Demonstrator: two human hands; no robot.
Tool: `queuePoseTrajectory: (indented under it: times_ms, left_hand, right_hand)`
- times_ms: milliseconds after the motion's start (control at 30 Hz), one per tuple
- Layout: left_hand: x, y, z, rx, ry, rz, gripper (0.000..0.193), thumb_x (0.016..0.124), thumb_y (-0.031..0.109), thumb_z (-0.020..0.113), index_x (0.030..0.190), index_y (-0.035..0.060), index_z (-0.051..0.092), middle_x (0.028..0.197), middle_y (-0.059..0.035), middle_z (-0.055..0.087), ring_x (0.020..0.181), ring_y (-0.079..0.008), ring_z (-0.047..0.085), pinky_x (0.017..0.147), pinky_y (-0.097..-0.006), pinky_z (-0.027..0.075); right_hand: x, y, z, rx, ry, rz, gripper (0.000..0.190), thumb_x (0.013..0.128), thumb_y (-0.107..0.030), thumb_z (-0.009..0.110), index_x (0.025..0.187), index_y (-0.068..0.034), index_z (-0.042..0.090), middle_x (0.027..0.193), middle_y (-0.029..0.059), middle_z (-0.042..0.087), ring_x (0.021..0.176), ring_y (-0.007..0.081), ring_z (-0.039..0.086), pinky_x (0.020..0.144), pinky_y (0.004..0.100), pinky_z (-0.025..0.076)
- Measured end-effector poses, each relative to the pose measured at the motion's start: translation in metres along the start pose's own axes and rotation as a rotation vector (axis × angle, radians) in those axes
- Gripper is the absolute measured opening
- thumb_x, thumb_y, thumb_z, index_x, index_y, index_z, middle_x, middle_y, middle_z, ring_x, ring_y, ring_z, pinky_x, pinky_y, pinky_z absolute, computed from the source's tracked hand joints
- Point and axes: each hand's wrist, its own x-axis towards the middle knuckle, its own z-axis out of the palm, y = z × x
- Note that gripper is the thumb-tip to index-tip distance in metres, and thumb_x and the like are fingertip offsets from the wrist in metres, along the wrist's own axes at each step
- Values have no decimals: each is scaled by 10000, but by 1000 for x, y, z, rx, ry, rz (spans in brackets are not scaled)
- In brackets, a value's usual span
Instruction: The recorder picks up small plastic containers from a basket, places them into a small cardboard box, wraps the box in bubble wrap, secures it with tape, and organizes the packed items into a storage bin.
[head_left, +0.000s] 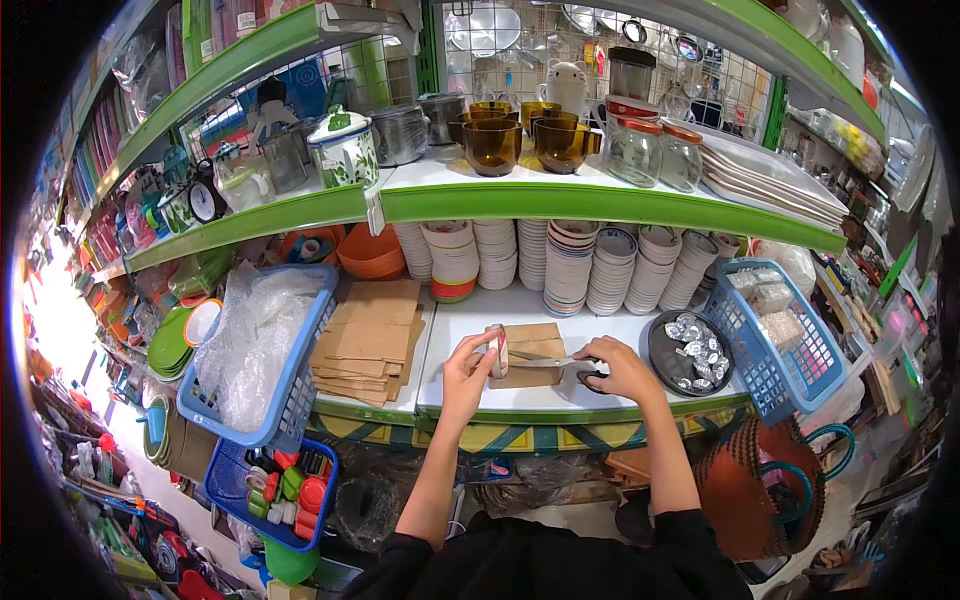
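Observation:
My left hand (469, 371) grips a roll of tape (500, 352) on edge between thumb and fingers. Black-handled scissors (544, 361) are in my right hand (619, 367), their blades parted and pointing left at the roll. I cannot tell whether the blades touch the tape. Beneath the scissors, a piece of brown cardboard (541, 336) lies on the white shelf (451, 319). Left of my left hand is a stack of flat cardboard pieces (375, 311). A dark round tray (667, 367) to the right of my right hand holds several small silvery foil-like pieces (697, 349).
Behind my hands stand stacked white bowls (568, 274), under a green-edged upper shelf (600, 206) bearing amber glass cups (491, 146). A blue basket (300, 405) with bubble wrap (259, 337) flanks the left; another blue basket (772, 375) with wrapped packets (780, 326) flanks the right.

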Motion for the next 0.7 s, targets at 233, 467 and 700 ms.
queuePoseTrajectory:
  times_ms: [233,467,700]
  left_hand:
    - [2,-1,1,-24,-11,5,269,906,43,526,1163,-28,553,1148,-75,513,801,-120,613,664,-228,492]
    - [5,1,4,-24,16,68,265,906,36,521,1162,-25,557,1099,-56,514,738,-84,581,647,-208,468]
    - [10,2,-6,435,231,348,290,875,41,545,1165,32,557,1033,-74,536,670,-105,521,615,-240,434]
  right_hand:
    - [11,-1,13,-5,1,5,335,631,-36,688,957,-73,621,900,90,611,894,275,557,818,365,457]
    - [12,4,22,-2,44,20,343,622,2,690,952,-64,622,888,93,629,899,271,577,801,361,472]
    - [7,14,25,158,136,-8,334,633,16,670,955,-50,616,869,95,621,811,252,591,766,327,481]
